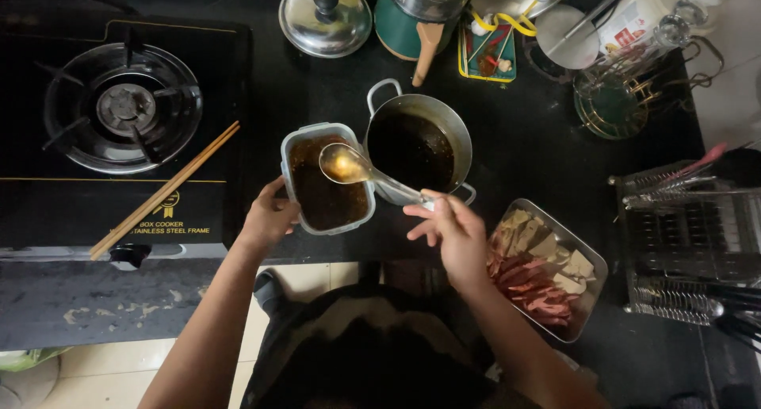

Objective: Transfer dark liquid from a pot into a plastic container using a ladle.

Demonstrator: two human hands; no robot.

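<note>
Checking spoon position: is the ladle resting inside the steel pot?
No, the ladle, held by the right hand, hangs over the plastic container, not the pot.

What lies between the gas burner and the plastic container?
In the head view, a pair of wooden chopsticks lies slanted between the gas burner and the plastic container.
</note>
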